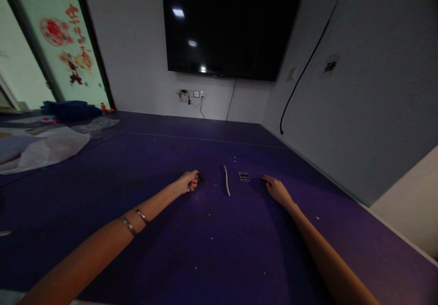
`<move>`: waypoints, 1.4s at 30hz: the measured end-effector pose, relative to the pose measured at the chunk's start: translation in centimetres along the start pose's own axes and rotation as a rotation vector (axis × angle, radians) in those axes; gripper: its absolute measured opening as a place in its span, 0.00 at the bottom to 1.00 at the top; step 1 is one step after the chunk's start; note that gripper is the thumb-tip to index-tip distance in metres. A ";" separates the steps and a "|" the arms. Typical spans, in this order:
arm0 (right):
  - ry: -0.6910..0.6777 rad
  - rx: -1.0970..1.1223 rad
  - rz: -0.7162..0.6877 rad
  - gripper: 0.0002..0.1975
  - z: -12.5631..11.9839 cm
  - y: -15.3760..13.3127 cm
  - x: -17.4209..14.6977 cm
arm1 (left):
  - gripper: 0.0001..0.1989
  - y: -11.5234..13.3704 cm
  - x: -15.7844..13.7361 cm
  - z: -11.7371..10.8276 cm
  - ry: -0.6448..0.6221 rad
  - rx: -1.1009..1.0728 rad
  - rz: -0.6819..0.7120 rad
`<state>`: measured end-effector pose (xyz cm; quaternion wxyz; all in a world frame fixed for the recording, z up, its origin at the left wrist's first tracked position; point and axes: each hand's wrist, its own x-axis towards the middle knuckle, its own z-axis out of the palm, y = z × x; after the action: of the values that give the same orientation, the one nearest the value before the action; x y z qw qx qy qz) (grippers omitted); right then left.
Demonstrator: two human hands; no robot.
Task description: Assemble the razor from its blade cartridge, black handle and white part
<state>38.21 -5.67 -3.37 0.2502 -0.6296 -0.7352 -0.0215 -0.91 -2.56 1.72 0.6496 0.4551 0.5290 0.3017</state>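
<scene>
My left hand (190, 181) is closed around a small black object (200, 178), too dark and small to name, which sticks out past the fingers. To the right of that hand a white toothbrush (226, 182) lies lengthwise on the purple surface (212, 259). Beside the toothbrush is a small flat packet (244, 176), dark with clear-looking edges. My right hand (276, 190) rests just right of the packet, apart from it, fingers stretched toward the surface and holding nothing visible.
White plastic sheeting (58, 147) and a blue cloth-like bundle (73, 110) lie at the far left. Small white specks dot the surface. A wall-mounted television (229, 27) hangs ahead, above wall sockets (195, 94). A black cable (304, 68) hangs down the right wall.
</scene>
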 end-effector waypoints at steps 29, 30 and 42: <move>-0.023 -0.017 0.040 0.22 -0.3 -0.5 0.1 | 0.10 4.3 0.2 5.8 -0.081 -0.050 0.521; -0.024 -0.007 0.047 0.21 -0.4 -0.5 0.1 | 0.11 4.3 0.2 5.8 -0.085 -0.044 0.522; -0.071 -0.012 0.123 0.20 -1.8 -12.9 2.1 | 0.11 4.2 -0.2 5.8 -0.114 -0.031 0.512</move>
<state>26.54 -7.00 2.70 0.2211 -0.6754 -0.7034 0.0119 5.02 -2.63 5.79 0.5877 0.5807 0.3542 0.4381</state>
